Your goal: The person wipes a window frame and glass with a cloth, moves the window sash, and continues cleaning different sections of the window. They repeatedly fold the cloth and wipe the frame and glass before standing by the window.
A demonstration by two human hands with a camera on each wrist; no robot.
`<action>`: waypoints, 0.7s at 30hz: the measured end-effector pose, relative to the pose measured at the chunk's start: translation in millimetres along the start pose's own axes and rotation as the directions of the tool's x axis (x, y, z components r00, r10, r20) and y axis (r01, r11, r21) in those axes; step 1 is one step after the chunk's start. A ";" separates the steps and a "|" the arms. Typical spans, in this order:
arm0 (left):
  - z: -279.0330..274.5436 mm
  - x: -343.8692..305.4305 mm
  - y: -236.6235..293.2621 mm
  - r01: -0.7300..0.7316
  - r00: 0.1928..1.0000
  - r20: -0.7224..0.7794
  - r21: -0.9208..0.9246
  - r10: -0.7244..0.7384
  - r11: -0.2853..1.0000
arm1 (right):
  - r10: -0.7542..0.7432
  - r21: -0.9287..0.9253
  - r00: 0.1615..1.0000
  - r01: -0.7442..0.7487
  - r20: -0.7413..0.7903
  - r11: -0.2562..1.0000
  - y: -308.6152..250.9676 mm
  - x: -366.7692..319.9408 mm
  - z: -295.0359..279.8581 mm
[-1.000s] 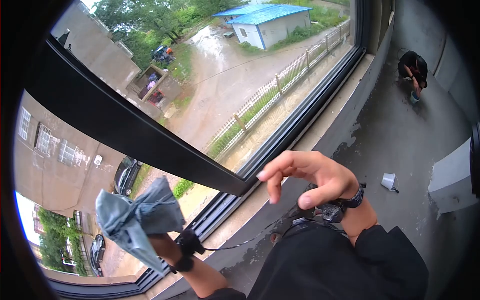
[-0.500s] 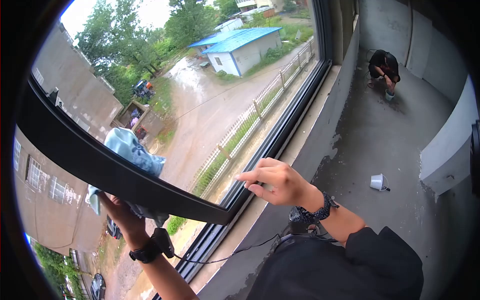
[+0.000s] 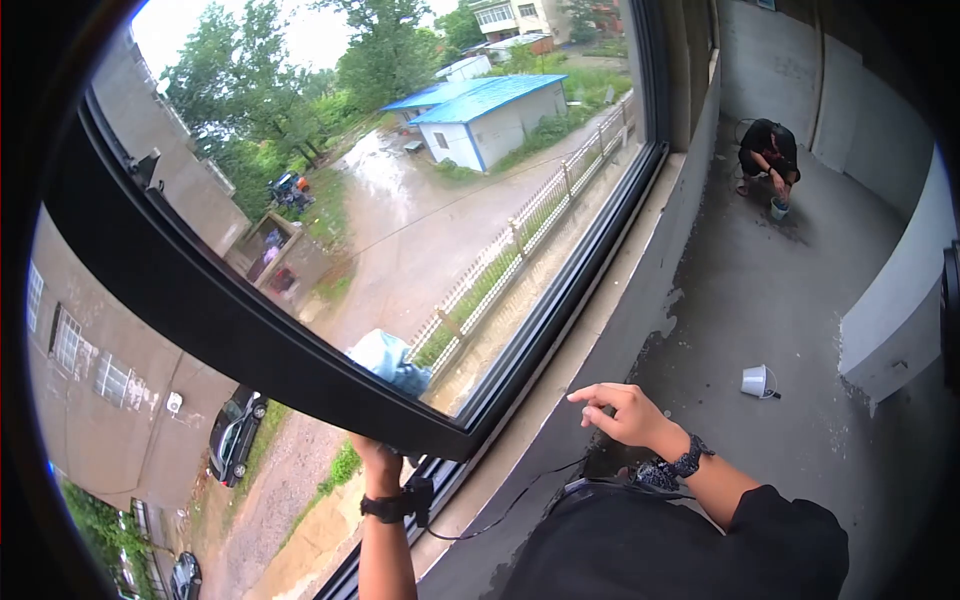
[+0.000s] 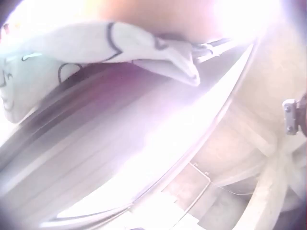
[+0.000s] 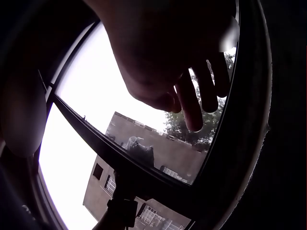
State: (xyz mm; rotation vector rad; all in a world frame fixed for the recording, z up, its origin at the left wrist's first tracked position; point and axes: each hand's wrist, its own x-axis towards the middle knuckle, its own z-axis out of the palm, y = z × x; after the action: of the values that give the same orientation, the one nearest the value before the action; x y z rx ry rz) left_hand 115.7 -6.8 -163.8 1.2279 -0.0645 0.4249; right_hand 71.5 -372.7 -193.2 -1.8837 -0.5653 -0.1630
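Observation:
My left hand reaches around the lower end of the black window sash bar, its fingers hidden behind it. It holds a light blue cloth, which shows through the glass on the bar's far side. Close up in the left wrist view, pale cloth with dark printed lines lies along the frame. My right hand hovers beside the sill with loosely bent fingers and nothing in them. In the right wrist view its fingers hang apart in front of the window.
A concrete sill runs along the window track. On the grey floor to the right stands a small white bucket. Farther back, a person crouches over another bucket. A cable trails from my left wrist.
My left hand has gone from in front of the sash bar to around it, then slid with the cloth down toward its lower corner. My right hand has shifted lower and right.

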 end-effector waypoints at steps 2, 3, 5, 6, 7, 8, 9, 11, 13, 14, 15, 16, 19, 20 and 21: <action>6.2 -14.9 -18.7 0.183 0.972 -0.160 0.041 -0.174 0.982 | -0.078 -0.048 0.997 0.076 -0.027 0.996 -5.3 11.1 6.0; 5.1 -13.6 -14.2 0.249 0.956 -0.176 0.056 -0.236 0.967 | -0.121 -0.050 0.992 0.118 -0.048 0.992 -13.1 18.6 10.7; 9.7 -2.4 1.7 0.280 0.952 -0.129 0.012 -0.276 0.960 | -0.155 -0.065 0.988 0.153 -0.024 0.986 -29.7 31.0 19.4; 10.1 5.2 17.7 0.209 0.978 -0.041 0.047 -0.207 0.977 | -0.190 -0.082 0.982 0.187 -0.023 0.979 -35.3 35.5 23.1; 19.7 17.2 41.2 0.096 0.994 0.057 -0.058 -0.093 0.994 | -0.199 -0.080 0.980 0.198 -0.007 0.977 -38.7 39.3 27.1; 27.2 31.4 67.0 0.051 0.994 0.099 -0.140 -0.037 0.989 | -0.207 -0.045 0.978 0.207 -0.016 0.977 -41.9 41.8 33.0; 41.7 43.1 96.8 -0.047 0.989 0.131 -0.175 0.070 0.984 | -0.215 -0.008 0.976 0.215 -0.026 0.977 -44.8 43.2 38.3; 68.1 68.1 158.6 -0.070 0.966 0.217 -0.293 0.138 0.953 | -0.233 -0.010 0.973 0.233 -0.005 0.972 -48.2 43.6 42.6; 54.5 114.5 184.1 -0.048 0.885 0.429 -0.305 0.182 0.951 | -0.209 -0.007 0.978 0.209 0.008 0.978 -46.8 38.4 42.6; 46.0 128.7 191.3 -0.008 0.751 0.628 -0.301 0.204 0.954 | -0.218 -0.012 0.976 0.218 0.008 0.976 -44.2 35.0 41.4; 35.4 137.7 184.6 -0.014 0.748 0.630 -0.303 0.211 0.953 | -0.194 -0.007 0.981 0.194 -0.015 0.981 -41.1 31.1 40.5; 24.5 151.4 168.5 -0.001 0.754 0.639 -0.230 0.152 0.973 | -0.168 -0.002 0.985 0.168 -0.046 0.986 -37.6 26.9 40.6; 21.4 154.8 133.1 0.074 0.753 0.658 -0.099 0.009 0.992 | -0.092 0.017 0.992 0.094 -0.085 0.995 -23.6 11.3 37.7; 25.6 145.7 122.8 0.139 0.744 0.663 -0.037 -0.080 0.990 | -0.053 0.007 0.994 0.054 -0.096 0.999 -21.7 5.8 36.9; 31.4 136.0 113.7 0.153 0.728 0.680 -0.036 -0.088 0.988 | -0.039 0.001 0.992 0.040 -0.118 0.999 -23.2 0.4 36.1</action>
State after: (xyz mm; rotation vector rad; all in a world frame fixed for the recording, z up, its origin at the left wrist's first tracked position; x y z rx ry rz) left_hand 206.7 32.9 -13.7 1.2349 -0.6271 -0.1673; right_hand 55.8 -333.2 -187.2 -1.8473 -0.5220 -0.2969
